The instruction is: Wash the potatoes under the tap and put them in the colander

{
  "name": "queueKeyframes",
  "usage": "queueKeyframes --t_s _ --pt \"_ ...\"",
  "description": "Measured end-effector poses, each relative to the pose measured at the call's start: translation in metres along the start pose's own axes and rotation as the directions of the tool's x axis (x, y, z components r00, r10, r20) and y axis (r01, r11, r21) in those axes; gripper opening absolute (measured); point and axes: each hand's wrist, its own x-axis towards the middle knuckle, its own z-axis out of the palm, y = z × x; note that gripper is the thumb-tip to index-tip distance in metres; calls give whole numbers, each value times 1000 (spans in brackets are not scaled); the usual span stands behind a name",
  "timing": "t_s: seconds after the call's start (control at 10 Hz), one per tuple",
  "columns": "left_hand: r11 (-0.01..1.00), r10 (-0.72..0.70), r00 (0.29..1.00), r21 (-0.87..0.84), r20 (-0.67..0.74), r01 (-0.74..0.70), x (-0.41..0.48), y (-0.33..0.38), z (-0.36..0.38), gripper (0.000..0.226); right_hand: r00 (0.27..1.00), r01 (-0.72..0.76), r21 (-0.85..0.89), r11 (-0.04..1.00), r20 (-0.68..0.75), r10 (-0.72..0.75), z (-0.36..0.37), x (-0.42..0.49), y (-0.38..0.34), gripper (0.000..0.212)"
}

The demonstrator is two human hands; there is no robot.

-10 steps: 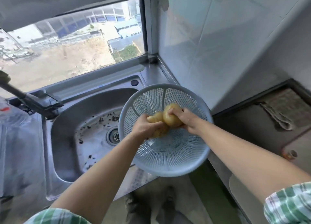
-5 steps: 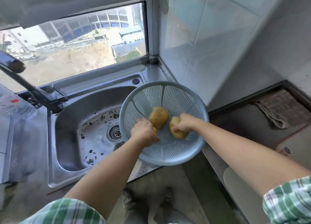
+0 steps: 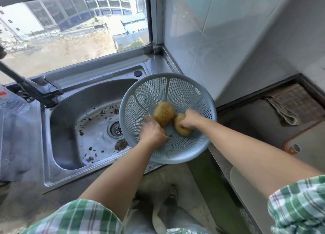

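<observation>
A pale blue colander (image 3: 177, 86) rests on the right edge of the steel sink (image 3: 70, 121). One large yellow potato (image 3: 163, 113) lies free in its middle. My right hand (image 3: 190, 118) is closed over a second potato (image 3: 182, 130) on the colander's right side. My left hand (image 3: 153, 133) is closed over a third potato (image 3: 163, 131), of which only a sliver shows beneath my fingers. The dark tap (image 3: 26, 86) stands at the sink's back left, with no water visible.
Dark specks of dirt lie around the drain (image 3: 116, 129). A window is behind the sink and a tiled wall (image 3: 219, 40) rises just right of the colander. A folded cloth (image 3: 290, 105) lies on the dark counter at right. A white board (image 3: 249, 189) sits near my right elbow.
Both hands came down from holding potatoes together above the colander to its bottom. One potato now lies free in the middle; each hand stays closed on another.
</observation>
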Motion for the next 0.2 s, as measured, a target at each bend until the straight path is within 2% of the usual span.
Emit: queueKeyframes --t_s 0.1,0.2 --pt "1000 1 1000 10 9 -1 -5 2 -2 122 1000 9 -27 1000 1 -9 1 -5 0 75" --pt "1000 -10 1000 30 16 9 -4 3 -5 120 998 40 -70 997 -49 -43 -3 -9 -3 55"
